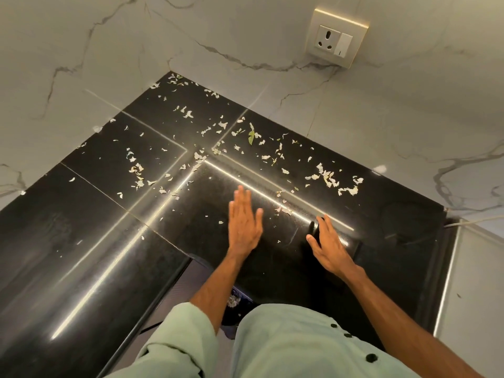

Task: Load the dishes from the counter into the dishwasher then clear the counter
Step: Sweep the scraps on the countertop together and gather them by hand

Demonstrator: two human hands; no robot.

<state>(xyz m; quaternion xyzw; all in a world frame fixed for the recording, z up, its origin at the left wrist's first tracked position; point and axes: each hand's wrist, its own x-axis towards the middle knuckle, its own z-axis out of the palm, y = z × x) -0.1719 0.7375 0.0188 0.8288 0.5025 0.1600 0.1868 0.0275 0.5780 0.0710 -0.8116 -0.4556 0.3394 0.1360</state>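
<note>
The left hand [244, 225] lies flat with its fingers straight and together, low over the surface [81, 214], down and to the left of the socket [336, 40]. It looks set as a blade for sweeping. The right hand [328, 248] is apart from it, almost straight below the socket, with the thumb spread and the fingers reaching forward beside a dark thing [313, 229]. I cannot tell what that thing is or whether the hand grips it. The hand may be a stop or catcher for whatever the left hand pushes across.

The strip between the hands has only a few flecks. Pale scraps [327, 177] lie thicker farther up, between the hands and the socket. They spread left from there into the corner where the wall [136, 50] meets the surface. One green leaf [251, 137] lies among them, below and left of the socket.

Farthest from the socket, under the surface's near edge, a dark bin [233, 301] holds some pale scraps, so it is probably where the sweepings go.

No dishes or dishwasher are in view, so the work appears to be at the clearing step, with most scraps not yet gathered.
</note>
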